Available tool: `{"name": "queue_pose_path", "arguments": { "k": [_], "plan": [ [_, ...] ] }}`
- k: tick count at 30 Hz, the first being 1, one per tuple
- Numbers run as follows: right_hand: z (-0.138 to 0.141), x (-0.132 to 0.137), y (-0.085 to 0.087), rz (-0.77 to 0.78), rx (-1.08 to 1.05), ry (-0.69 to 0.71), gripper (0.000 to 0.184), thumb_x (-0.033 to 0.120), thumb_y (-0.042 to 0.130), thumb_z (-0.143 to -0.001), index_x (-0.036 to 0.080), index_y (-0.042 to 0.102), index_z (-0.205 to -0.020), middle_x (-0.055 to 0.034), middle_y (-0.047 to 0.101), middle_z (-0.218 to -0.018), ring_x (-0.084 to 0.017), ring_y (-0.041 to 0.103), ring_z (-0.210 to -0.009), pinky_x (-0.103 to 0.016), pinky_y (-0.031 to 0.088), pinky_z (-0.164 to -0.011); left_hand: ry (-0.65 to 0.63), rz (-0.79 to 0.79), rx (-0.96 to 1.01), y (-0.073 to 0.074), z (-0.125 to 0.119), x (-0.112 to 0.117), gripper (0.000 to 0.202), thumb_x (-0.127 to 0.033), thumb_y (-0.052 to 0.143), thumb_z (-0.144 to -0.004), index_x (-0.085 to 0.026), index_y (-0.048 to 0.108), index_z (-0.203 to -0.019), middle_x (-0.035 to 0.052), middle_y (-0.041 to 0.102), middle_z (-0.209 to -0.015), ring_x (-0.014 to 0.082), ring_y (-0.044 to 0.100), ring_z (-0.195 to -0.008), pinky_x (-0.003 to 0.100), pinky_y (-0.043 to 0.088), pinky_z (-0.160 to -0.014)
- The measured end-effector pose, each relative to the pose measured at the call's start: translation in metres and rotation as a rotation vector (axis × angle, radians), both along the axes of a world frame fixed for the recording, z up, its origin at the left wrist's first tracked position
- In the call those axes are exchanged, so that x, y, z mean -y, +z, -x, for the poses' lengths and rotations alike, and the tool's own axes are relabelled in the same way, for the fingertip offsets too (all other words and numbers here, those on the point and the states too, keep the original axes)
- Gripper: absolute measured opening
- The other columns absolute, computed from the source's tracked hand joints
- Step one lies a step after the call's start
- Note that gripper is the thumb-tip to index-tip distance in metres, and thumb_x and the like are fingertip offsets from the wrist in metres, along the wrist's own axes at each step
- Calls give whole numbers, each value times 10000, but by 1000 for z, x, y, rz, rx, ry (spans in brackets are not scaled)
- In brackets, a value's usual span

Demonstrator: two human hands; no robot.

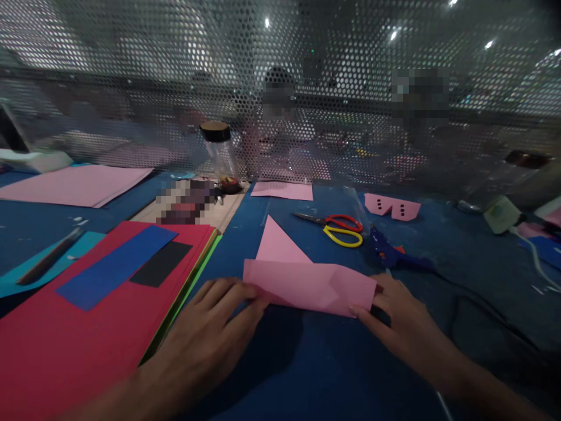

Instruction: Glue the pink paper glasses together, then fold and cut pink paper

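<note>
A pink paper strip (307,286) is held level in front of me, its right part slightly bent. My left hand (214,327) pinches its left end between thumb and fingers. At the other end, my right hand (398,316) grips the edge, thumb in front and fingers behind. Just beyond the strip, a pink paper triangle (280,242) lies on the table, its lower edge partly hidden by the strip. Scissors (335,227) with one red and one yellow handle rest farther back. A blue glue gun (394,251) lies beyond my right hand.
Red paper sheets (105,345) are stacked at left, with a blue strip (118,266) and a black piece (162,264) on top. A lidded jar (222,158) stands by the perforated metal screen (175,88). A cut pink piece (391,207) with black marks lies at back right. The glue gun's cord trails right.
</note>
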State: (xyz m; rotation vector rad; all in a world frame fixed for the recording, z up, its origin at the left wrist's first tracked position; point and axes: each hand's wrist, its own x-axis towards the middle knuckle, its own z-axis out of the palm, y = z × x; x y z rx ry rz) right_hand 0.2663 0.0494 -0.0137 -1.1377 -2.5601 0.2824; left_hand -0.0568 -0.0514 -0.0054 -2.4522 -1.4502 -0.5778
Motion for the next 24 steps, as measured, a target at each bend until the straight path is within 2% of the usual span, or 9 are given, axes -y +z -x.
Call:
{"name": "queue_pose_path", "arguments": {
  "k": [4, 8, 13, 24],
  "plan": [
    [0, 0, -1, -8, 3, 8, 194, 283, 551, -968, 227, 701, -858, -91, 680, -1042, -287, 631, -960, -431, 519, -764, -178, 65, -57, -1, -5, 3, 365, -91, 514, -982, -191, 605, -1321, 72, 667, -1339, 261, 542, -1263, 436, 413, -1084],
    [0, 0, 0, 2, 34, -16, 198, 297, 558, -971, 231, 720, -877, -79, 680, -1021, -276, 633, -945, -418, 513, -769, -223, 122, -160, -6, -6, -2, 484, -190, 506, -1016, -185, 446, -1497, 38, 476, -1572, 248, 343, -1485, 429, 281, -1231],
    [0, 0, -1, 6, 52, -21, 204, 304, 542, -988, 234, 733, -961, -83, 676, -1077, -274, 630, -982, -420, 508, -798, -193, 199, -196, -11, -6, -6, 624, -299, 495, -1037, -182, 249, -1599, 12, 315, -1656, 235, 247, -1531, 389, 217, -1262],
    [0, 1, -3, -23, 44, -41, 240, 340, 521, -1000, 234, 731, -957, -84, 691, -1055, -274, 645, -955, -415, 516, -778, -186, 273, -191, -12, -6, -4, 671, -389, 484, -1044, -207, 182, -1615, 26, 246, -1677, 242, 225, -1539, 400, 177, -1268]
  ]
}}
